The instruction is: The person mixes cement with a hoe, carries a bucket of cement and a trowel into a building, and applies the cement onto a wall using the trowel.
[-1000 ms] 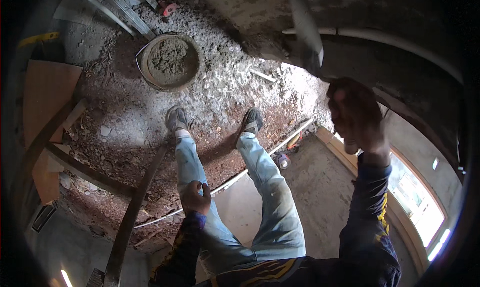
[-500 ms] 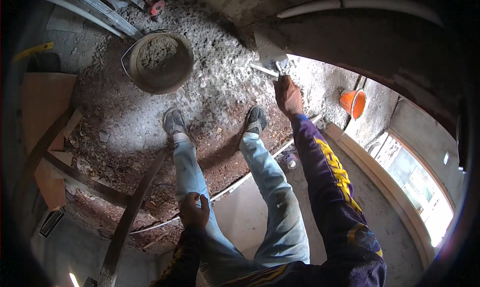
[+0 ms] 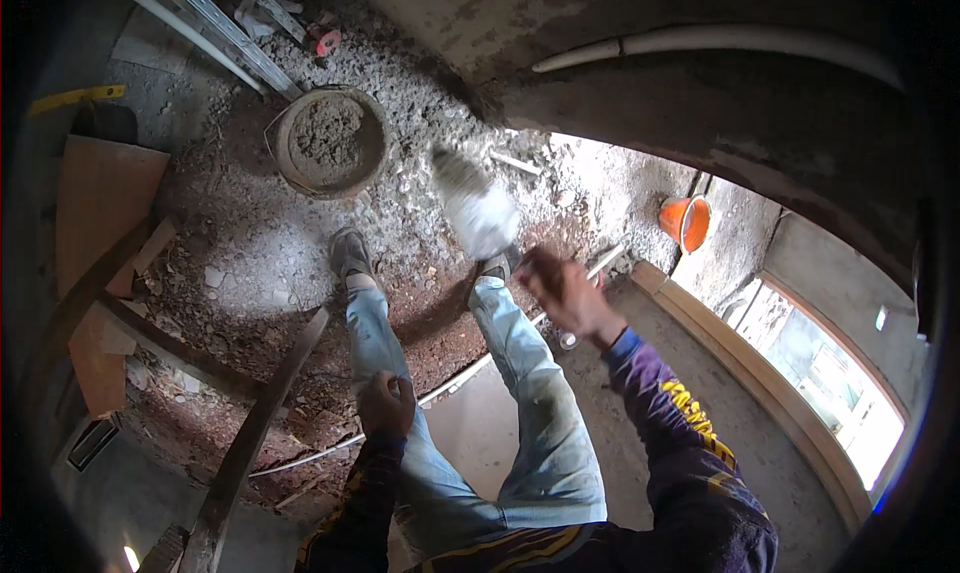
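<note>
Fingers of the left hand (image 3: 387, 405), resting on the leg (image 3: 377, 338) perhaps for balance, I am unable to tell if curled. Far left, a bucket (image 3: 374, 148) stands upright, probably for reach; right of it, a smaller, blurred trowel (image 3: 480, 215) seems gripped in the right hand (image 3: 570, 295).

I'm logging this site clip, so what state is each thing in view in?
Trowel: held, blade blurred.
Right hand: closed on the trowel.
Left hand: resting on the left leg of the jeans; how far it is curled is unclear.
Jeans: worn, stained on the right leg.
Wide bucket: open, upright, partly filled.
Grey mix: lumpy, inside the wide bucket.
Orange bucket: open, contents not visible.
</note>
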`<state>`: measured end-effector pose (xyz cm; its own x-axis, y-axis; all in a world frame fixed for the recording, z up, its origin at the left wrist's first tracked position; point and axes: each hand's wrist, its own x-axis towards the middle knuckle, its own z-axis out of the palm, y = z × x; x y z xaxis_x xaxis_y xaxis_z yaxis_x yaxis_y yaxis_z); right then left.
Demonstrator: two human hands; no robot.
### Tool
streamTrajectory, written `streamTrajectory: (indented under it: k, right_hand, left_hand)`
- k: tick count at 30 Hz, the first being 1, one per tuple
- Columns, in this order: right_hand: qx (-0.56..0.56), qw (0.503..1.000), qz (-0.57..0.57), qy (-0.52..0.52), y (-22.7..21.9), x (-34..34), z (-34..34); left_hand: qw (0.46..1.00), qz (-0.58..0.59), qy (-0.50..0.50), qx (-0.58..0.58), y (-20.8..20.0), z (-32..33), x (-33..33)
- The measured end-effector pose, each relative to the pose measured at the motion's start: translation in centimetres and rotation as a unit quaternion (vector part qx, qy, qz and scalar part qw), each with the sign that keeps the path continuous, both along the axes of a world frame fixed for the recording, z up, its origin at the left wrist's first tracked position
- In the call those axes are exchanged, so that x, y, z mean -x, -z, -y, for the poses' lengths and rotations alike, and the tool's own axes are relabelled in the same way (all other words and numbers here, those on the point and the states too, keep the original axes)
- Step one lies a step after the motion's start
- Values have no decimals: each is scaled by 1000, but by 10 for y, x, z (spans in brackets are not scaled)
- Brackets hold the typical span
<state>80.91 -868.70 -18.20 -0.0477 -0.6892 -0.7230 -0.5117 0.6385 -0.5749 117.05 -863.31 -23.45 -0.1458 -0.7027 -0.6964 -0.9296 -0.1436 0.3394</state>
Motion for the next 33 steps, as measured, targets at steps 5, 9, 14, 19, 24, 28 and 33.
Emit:
streamTrajectory:
  k: [5, 9, 14, 19, 24, 28, 33]
  right_hand:
    - [-215, 914, 334, 83, 18, -15, 23]
    - [-102, 958, 202, 178, 20, 66, 87]
    - [124, 990, 54, 36, -52, 76, 84]
    - [97, 978, -174, -60, 76, 20, 82]
    - [49, 954, -256, 146, 216, 36, 71]
    - [107, 930, -341, 89, 211, 48, 56]
    - [216, 915, -335, 61, 160, 54, 51]
  left_hand:
    - [1000, 7, -13, 11, 0, 1, 5]
    - [1000, 7, -18, -5, -2, 0, 6]
    - [998, 16, -49, -27, -5, 0, 8]
    - [998, 24, -32, -38, -6, 10, 9]
    - [998, 41, -26, -30, 2, 5, -1]
    - [999, 34, -22, -8, 3, 3, -6]
    - [998, 28, -39, -49, 0, 9, -8]
